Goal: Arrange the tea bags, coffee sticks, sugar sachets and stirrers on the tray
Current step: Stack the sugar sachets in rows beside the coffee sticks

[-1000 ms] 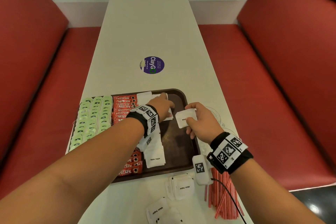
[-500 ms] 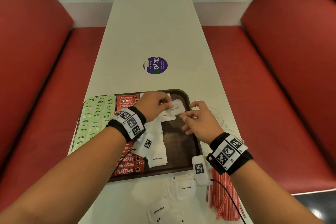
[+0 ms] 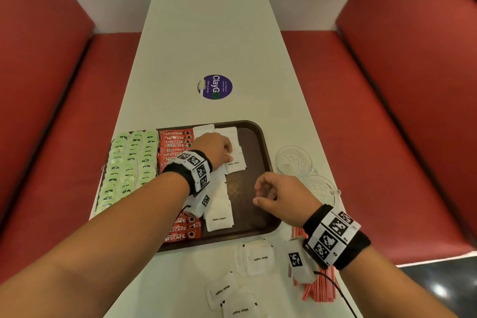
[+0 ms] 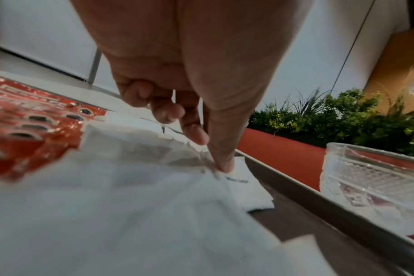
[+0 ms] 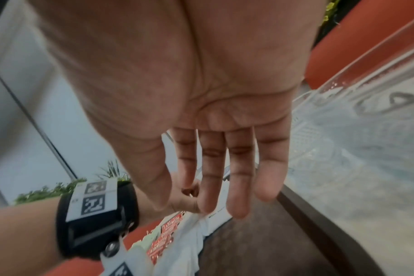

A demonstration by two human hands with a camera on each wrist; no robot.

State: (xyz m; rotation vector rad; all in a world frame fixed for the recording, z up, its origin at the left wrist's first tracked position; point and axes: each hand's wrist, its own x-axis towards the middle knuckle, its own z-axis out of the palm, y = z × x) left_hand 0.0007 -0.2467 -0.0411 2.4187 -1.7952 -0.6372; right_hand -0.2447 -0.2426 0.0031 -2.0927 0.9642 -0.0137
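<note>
"Nescafe" on coffee sticks, "White Sugar" on sachets, "ClayGo" on table sticker

Soft indoor light; wrist views blurred, edge-warped.

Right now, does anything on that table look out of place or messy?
Yes. Several sugar sachets lie scattered on the table in front of the tray, and the red stirrers lie in a loose heap off it. On the tray, the sachets overlap unevenly.
</note>
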